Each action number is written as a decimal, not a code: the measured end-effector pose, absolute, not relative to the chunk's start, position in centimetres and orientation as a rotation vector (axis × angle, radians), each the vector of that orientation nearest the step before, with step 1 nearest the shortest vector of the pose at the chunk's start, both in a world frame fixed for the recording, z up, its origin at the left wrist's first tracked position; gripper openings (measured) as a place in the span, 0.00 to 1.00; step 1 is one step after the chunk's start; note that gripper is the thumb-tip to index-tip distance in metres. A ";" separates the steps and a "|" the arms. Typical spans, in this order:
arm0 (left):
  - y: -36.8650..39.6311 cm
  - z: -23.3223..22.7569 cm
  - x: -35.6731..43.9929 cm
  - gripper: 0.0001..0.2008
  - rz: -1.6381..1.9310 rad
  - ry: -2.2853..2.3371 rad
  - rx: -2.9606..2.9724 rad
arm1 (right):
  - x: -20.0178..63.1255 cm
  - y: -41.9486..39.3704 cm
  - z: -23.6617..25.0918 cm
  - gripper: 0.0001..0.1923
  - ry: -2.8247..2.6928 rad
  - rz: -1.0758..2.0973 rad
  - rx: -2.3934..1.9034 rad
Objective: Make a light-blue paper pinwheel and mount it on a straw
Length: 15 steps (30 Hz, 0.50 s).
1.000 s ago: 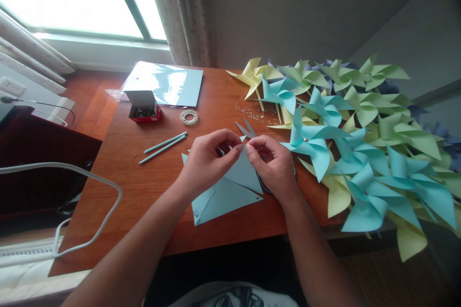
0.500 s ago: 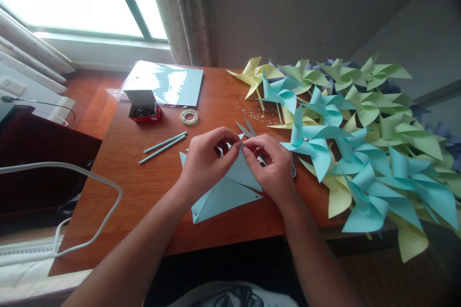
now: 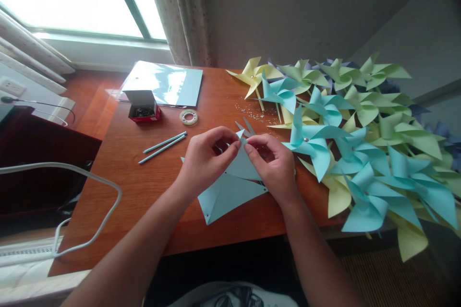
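A light blue paper sheet (image 3: 232, 196), cut into flaps with small punched holes near its tips, lies on the wooden table below my hands. My left hand (image 3: 212, 156) pinches the sheet's far part between thumb and forefinger. Close beside it, my right hand (image 3: 272, 160) pinches the same paper with thumb and fingertips. Whatever small thing may sit between the fingertips is hidden. Just beyond my hands are the scissors (image 3: 247, 128), blades showing and handles mostly covered by my right hand.
Several blue, yellow, green and purple paper pinwheels (image 3: 355, 148) crowd the right side. On the left are two blue paper sticks (image 3: 163, 148), a tape roll (image 3: 189, 116), an open red box (image 3: 144, 113) and a plastic-wrapped paper pack (image 3: 194, 87). Tiny bits (image 3: 254, 112) lie scattered behind the scissors.
The blue paper has turned slightly and shifted right under my hands. Its far tip now sticks up more above my fingertips. Both hands keep their pinch at nearly the same spot.
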<state>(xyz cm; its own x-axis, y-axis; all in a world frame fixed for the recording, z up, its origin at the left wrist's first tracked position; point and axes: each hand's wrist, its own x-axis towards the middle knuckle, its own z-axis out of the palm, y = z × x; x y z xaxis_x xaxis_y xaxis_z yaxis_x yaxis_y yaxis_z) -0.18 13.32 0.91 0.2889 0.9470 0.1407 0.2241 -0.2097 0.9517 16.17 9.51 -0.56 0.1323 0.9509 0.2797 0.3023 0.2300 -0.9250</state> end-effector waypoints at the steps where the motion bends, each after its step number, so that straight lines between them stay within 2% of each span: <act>1: 13.3 0.9 -0.2 0.06 1.002 1.092 1.642 | 16.2 9.5 -0.5 0.02 -1.406 0.723 -1.290; 15: 13.2 1.0 0.0 0.05 1.073 1.109 1.643 | 15.9 9.0 -0.2 0.07 -1.620 0.304 -1.270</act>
<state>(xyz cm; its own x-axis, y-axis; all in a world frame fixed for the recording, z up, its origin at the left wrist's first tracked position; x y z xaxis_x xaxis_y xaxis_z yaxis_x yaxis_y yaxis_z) -0.05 13.19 1.01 0.2352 0.9542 0.1846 0.2155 -0.2364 0.9475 15.88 9.01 -0.19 0.0660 0.8348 0.5466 0.5796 0.4139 -0.7020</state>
